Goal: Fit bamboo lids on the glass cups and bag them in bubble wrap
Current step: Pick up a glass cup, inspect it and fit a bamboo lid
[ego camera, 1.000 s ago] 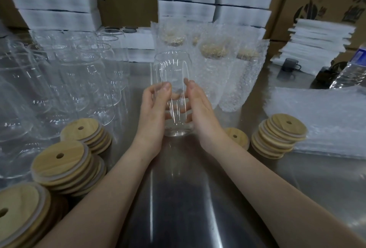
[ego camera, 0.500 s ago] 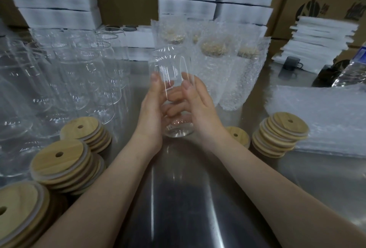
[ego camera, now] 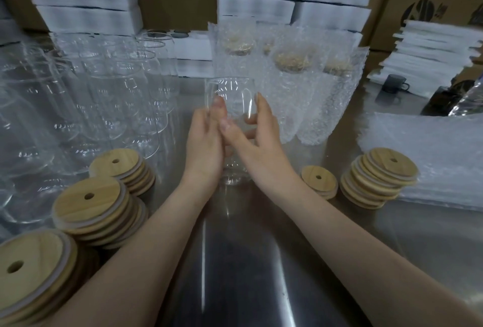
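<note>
Steel table (ego camera: pixel 235 261), lidless empty glass cup (ego camera: pixel 230 96) between both hands.

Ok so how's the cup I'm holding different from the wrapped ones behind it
The held glass cup is bare and clear, with an open mouth and no lid; the wrapped cups sit inside bubble wrap with bamboo lids on. The held cup is gripped by the left hand and right hand; the wrapped ones stand untouched. All stand upright.

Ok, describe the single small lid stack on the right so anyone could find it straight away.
Start at the steel table, then find the tall leaning stack of bamboo lids beside the bubble wrap sheets on the right. The short lid stack lies just left of it, near the right hand's wrist, only about two lids high.
</note>
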`<action>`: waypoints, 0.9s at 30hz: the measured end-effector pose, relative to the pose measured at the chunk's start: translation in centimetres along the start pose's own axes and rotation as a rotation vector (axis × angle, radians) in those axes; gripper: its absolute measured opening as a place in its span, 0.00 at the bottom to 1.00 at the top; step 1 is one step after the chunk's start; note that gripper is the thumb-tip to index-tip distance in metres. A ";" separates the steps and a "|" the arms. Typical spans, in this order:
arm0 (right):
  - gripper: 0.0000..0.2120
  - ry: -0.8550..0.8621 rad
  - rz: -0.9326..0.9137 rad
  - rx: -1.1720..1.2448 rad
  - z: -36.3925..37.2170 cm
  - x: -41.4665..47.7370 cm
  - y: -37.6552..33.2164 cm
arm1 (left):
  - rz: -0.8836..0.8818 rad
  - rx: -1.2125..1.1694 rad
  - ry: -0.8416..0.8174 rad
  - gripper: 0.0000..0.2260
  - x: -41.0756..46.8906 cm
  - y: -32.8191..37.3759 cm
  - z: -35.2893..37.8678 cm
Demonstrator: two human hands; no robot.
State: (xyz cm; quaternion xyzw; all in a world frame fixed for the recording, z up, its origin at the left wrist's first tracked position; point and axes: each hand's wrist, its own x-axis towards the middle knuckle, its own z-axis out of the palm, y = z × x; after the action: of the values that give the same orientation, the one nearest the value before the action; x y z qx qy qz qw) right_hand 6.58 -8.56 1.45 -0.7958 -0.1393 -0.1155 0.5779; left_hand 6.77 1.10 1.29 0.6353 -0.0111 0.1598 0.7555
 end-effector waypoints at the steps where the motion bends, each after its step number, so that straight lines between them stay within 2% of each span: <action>1: 0.51 0.002 0.012 0.044 0.4 0.0 0.1 | -0.015 0.009 0.010 0.30 0.0 0.0 0.1; 4: 0.54 0.034 0.023 0.155 0.7 0.0 0.1 | -0.088 -0.021 -0.002 0.33 0.1 0.2 0.2; 6: 0.53 0.043 -0.002 0.142 0.3 0.1 0.0 | -0.134 -0.110 -0.027 0.34 0.1 0.4 0.2; 8: 0.50 0.014 -0.031 0.132 -0.3 0.2 -0.1 | -0.129 -0.180 -0.039 0.30 0.2 0.6 0.1; 14: 0.44 -0.094 -0.028 0.167 -1.9 0.4 -0.5 | -0.128 -0.251 -0.158 0.28 0.3 0.8 -0.4; 20: 0.29 -0.125 -0.007 0.406 -1.9 1.0 0.0 | -0.174 -0.266 -0.220 0.34 0.4 0.7 -0.7; 23: 0.22 -0.160 0.071 0.571 -1.6 1.1 0.1 | -0.195 -0.340 -0.283 0.34 0.3 0.8 -0.6; 25: 0.16 -0.209 0.114 0.700 -1.4 1.1 0.1 | -0.235 -0.408 -0.312 0.38 0.3 1.1 -0.3; 27: 0.14 -0.222 0.134 0.729 -1.3 1.2 0.1 | -0.276 -0.461 -0.321 0.42 0.2 1.3 -0.1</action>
State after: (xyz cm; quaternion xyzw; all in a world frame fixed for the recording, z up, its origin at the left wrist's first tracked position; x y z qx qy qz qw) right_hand 7.73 -9.71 2.14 -0.5531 -0.1808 0.0665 0.8105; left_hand 6.58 1.39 2.58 0.4598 -0.0799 -0.0536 0.8828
